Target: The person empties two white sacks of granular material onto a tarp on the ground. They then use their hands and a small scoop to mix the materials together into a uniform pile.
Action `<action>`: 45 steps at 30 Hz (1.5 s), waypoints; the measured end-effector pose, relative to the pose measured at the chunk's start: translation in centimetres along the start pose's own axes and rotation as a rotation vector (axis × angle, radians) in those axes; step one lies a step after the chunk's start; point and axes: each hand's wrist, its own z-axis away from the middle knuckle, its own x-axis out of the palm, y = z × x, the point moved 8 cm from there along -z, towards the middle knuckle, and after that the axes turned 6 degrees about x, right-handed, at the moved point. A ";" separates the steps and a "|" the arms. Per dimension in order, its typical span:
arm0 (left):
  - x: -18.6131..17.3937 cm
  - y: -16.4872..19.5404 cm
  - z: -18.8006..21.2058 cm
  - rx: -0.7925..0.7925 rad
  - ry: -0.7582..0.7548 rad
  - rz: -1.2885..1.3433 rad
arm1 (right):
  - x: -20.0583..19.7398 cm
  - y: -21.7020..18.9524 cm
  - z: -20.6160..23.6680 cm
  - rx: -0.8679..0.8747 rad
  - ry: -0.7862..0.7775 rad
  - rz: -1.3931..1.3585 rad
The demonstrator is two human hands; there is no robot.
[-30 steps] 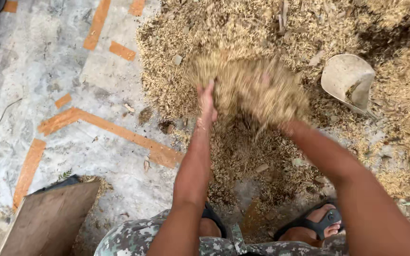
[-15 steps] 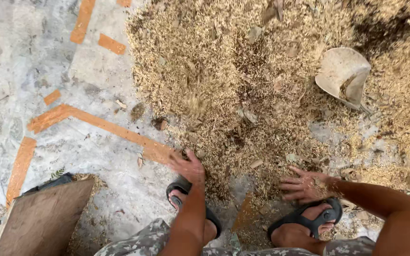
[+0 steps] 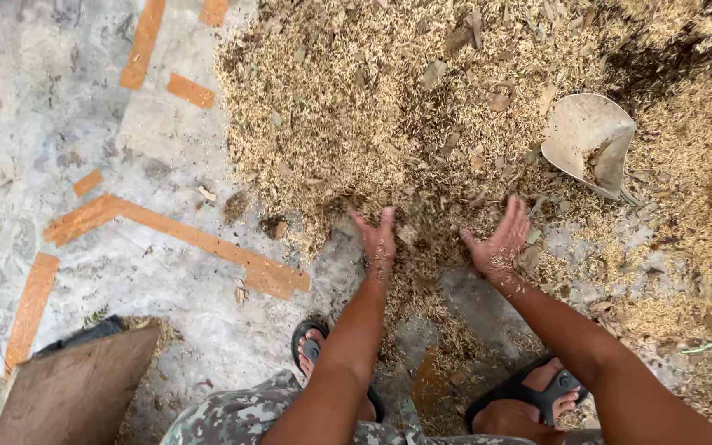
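Observation:
A wide heap of tan husks and dry leaves [image 3: 422,107] covers the concrete floor ahead of me. My left hand [image 3: 377,239] reaches into its near edge, fingers spread, palm facing inward. My right hand [image 3: 500,241] is a little to the right, also spread with the palm turned toward the left hand. Loose husks and darker soil lie between the two hands. Neither hand holds anything firm; dust clings to both.
A pale scoop-shaped container [image 3: 591,142] lies on the heap at the right. A brown board [image 3: 76,391] leans at the lower left. Orange strips [image 3: 183,235] run across the grey floor. My feet in black sandals [image 3: 537,394] stand below the hands.
A second ago both hands were raised, tossing husks over the heap. They dropped near my feet, and now they push forward into the heap's near edge.

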 end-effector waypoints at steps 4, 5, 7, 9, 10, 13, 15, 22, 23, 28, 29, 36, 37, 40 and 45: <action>3.4 1.3 -0.5 -0.025 -0.107 0.144 | 1.4 -2.4 -0.6 0.126 0.115 -0.471; 4.0 1.6 -0.6 -0.053 -0.140 0.190 | 2.7 -2.4 -0.8 0.271 0.069 -0.606; 5.0 2.3 -0.8 -0.126 -0.213 0.307 | 4.6 -3.2 -1.5 0.534 -0.025 -0.885; 5.2 4.1 -0.7 -0.165 -0.266 0.395 | 5.8 -3.5 -1.7 0.786 -0.151 -0.973; 5.2 5.3 -0.8 -0.171 -0.281 0.423 | 6.4 -3.5 -1.5 0.918 -0.223 -1.016; 5.4 10.0 -1.1 -0.142 -0.272 0.468 | 2.2 -6.2 -5.3 0.620 -0.128 -1.182; 6.4 13.6 -1.6 -0.117 -0.301 0.481 | 1.0 -6.6 -6.6 0.858 -0.150 -1.244; 8.6 25.7 -3.6 -0.082 -0.511 0.370 | -10.3 -15.3 -21.3 0.365 0.150 -0.963; 8.5 27.2 -3.8 -0.062 -0.539 0.338 | -11.1 -15.9 -22.7 0.383 0.139 -0.818; 8.3 31.4 -3.3 0.296 -0.630 0.010 | -13.5 -18.7 -25.3 0.093 0.171 -0.949; 7.8 32.1 -3.1 0.426 -0.561 0.035 | -13.0 -18.3 -25.2 0.141 0.153 -0.972; 6.5 29.9 -2.0 0.560 -0.433 -0.068 | -10.7 -14.8 -23.7 0.314 -0.006 -0.914; 6.8 29.0 -2.1 0.479 -0.486 -0.132 | -10.8 -15.0 -23.6 0.227 -0.033 -0.882; 3.9 32.9 0.2 1.125 -0.129 -0.167 | -11.1 -15.3 -23.4 0.068 -0.064 -0.761; 4.2 29.3 -2.6 0.649 -0.219 -0.013 | -10.6 -15.4 -23.4 0.274 -0.142 -0.873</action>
